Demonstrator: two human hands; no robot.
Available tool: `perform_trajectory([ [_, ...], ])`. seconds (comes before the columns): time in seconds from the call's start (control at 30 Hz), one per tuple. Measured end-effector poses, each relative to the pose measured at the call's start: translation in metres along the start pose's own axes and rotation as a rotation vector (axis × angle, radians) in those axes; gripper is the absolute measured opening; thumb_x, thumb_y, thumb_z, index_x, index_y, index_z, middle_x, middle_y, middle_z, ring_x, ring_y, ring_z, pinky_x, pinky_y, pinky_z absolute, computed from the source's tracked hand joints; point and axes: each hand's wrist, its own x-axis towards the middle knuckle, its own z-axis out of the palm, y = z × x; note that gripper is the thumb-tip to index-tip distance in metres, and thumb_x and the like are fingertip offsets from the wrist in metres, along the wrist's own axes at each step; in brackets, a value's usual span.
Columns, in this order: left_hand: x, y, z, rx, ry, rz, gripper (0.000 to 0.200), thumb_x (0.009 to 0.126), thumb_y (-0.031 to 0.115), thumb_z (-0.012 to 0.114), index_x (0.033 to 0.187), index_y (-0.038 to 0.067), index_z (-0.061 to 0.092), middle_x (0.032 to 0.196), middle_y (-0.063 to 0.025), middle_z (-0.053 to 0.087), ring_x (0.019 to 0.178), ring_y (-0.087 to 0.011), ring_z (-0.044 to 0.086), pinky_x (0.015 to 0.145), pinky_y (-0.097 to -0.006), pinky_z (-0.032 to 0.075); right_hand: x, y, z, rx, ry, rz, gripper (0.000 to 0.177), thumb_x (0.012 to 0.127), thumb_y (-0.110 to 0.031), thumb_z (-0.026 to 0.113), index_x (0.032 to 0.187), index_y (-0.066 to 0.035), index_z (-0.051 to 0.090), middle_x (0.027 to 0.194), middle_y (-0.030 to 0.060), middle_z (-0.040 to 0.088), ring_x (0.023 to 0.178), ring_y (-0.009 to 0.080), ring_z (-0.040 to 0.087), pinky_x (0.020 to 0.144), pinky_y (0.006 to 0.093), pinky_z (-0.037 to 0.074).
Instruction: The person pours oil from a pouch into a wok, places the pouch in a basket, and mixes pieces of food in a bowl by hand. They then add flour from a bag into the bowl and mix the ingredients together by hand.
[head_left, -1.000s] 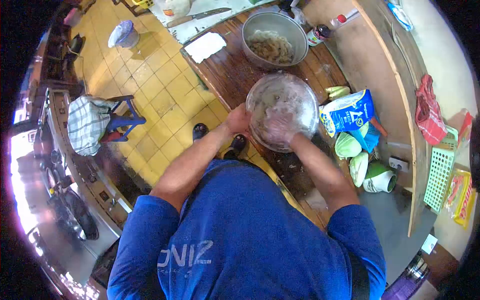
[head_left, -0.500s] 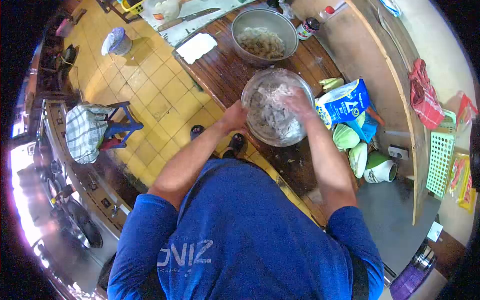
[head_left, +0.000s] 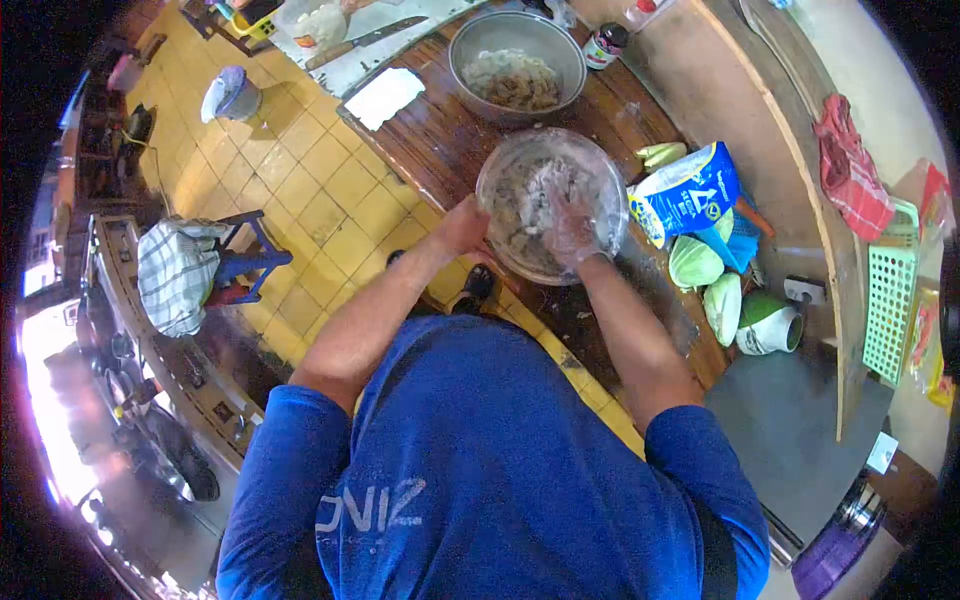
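Note:
A clear bowl (head_left: 492, 180) holds floured pieces (head_left: 530, 205) under loose white flour. My left hand (head_left: 463, 226) grips the bowl's left rim, its fingers curled against the side. Down inside the bowl, my right hand (head_left: 573, 236) is dusted white, and its fingers reach out into the flour; the fingertips are partly hidden there. Just behind stands a grey metal bowl (head_left: 466, 88) with pale, brownish wet pieces in it. To the right lies a blue and white flour packet (head_left: 690, 195).
Cabbages (head_left: 693, 262), a green and white mug (head_left: 768, 335) and a dark-lidded jar (head_left: 605, 48) stand along the right side. White paper (head_left: 384, 97) and a knife (head_left: 375, 38) lie at the back left. A stool with a checked cloth (head_left: 178, 275) is on the floor.
My right hand has moved from the bowl's right side down and left, deeper into the floured pieces. My left hand stays on the rim. The view has shifted slightly.

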Motion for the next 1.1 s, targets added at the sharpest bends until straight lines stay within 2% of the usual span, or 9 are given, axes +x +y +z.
perform_trajectory([
  [0.07,0.001,0.003,-0.002,-0.048,-0.025,-0.045,0.036,0.098,0.022,0.041,0.132,0.011,0.035,0.102,-0.0126,0.065,0.063,-0.0230,0.068,0.049,-0.0348,0.059,0.021,0.008,0.021,0.403,0.263,-0.090,0.086,0.069,-0.014,0.069,0.145,-0.012,0.028,0.141,0.0240,0.038,0.132,0.0416,0.033,0.111,0.0411,0.028],
  [0.37,0.004,-0.012,0.000,-0.067,0.099,0.040,0.033,0.093,0.017,0.047,0.125,0.010,0.048,0.089,-0.0136,0.067,0.057,-0.0214,0.066,0.044,-0.0325,0.055,0.004,-0.002,-0.107,0.857,0.013,0.046,0.042,0.074,-0.015,0.068,0.110,0.003,0.059,0.094,0.0100,0.064,0.081,0.0200,0.060,0.077,0.0322,0.050],
  [0.43,0.016,-0.030,-0.002,0.095,0.164,0.335,0.032,0.093,0.019,0.049,0.123,0.010,0.050,0.088,-0.0118,0.067,0.055,-0.0207,0.065,0.045,-0.0327,0.055,0.005,0.003,-0.117,0.858,0.009,0.068,0.041,0.073,-0.014,0.068,0.110,0.002,0.060,0.095,0.0092,0.064,0.081,0.0189,0.060,0.077,0.0318,0.049],
  [0.57,-0.004,0.004,-0.001,0.081,0.106,0.129,0.030,0.093,0.018,0.049,0.122,0.009,0.052,0.087,-0.0120,0.066,0.055,-0.0209,0.064,0.046,-0.0325,0.054,0.007,0.006,-0.125,0.371,0.034,-0.016,0.038,0.071,-0.021,0.070,0.105,-0.005,0.063,0.097,0.0139,0.065,0.088,0.0283,0.062,0.080,0.0383,0.049],
  [0.67,0.010,-0.017,-0.006,0.704,0.191,0.427,0.036,0.097,0.022,0.043,0.127,0.004,0.044,0.110,-0.0161,0.062,0.099,-0.0321,0.063,0.084,-0.0442,0.053,-0.006,-0.019,-0.106,0.264,-0.147,-0.003,0.044,0.071,-0.028,0.071,0.110,-0.008,0.062,0.108,0.0202,0.063,0.106,0.0368,0.058,0.091,0.0423,0.045],
  [0.73,0.005,-0.002,-0.004,0.086,0.036,-0.053,0.036,0.097,0.023,0.043,0.127,0.004,0.041,0.101,-0.0175,0.064,0.074,-0.0285,0.068,0.061,-0.0401,0.060,-0.016,-0.028,-0.042,-0.300,0.337,-0.287,0.046,0.075,-0.022,0.071,0.118,-0.010,0.060,0.117,0.0178,0.060,0.106,0.0278,0.059,0.092,0.0375,0.046],
  [0.87,0.006,-0.005,-0.002,0.018,0.105,0.074,0.030,0.092,0.018,0.050,0.114,-0.001,0.047,0.084,-0.0161,0.065,0.056,-0.0256,0.066,0.048,-0.0363,0.056,0.010,-0.008,0.054,-0.276,0.525,-0.186,0.054,0.073,-0.018,0.071,0.125,-0.011,0.055,0.122,0.0181,0.057,0.116,0.0290,0.054,0.100,0.0377,0.041],
  [0.93,0.019,-0.029,-0.003,0.130,0.108,0.030,0.032,0.099,0.021,0.039,0.126,0.005,0.038,0.093,-0.0160,0.065,0.056,-0.0234,0.066,0.045,-0.0343,0.058,0.028,0.011,0.042,0.632,0.261,-0.242,0.056,0.071,-0.016,0.068,0.125,-0.010,0.054,0.122,0.0232,0.055,0.119,0.0384,0.049,0.103,0.0424,0.038],
  [1.1,0.044,-0.067,-0.007,0.272,0.125,0.227,0.032,0.093,0.022,0.048,0.116,0.000,0.046,0.096,-0.0197,0.064,0.075,-0.0303,0.064,0.064,-0.0395,0.054,0.006,-0.006,-0.083,0.400,0.045,0.049,0.045,0.069,-0.010,0.063,0.114,-0.004,0.060,0.106,0.0191,0.065,0.098,0.0355,0.061,0.091,0.0417,0.048],
])
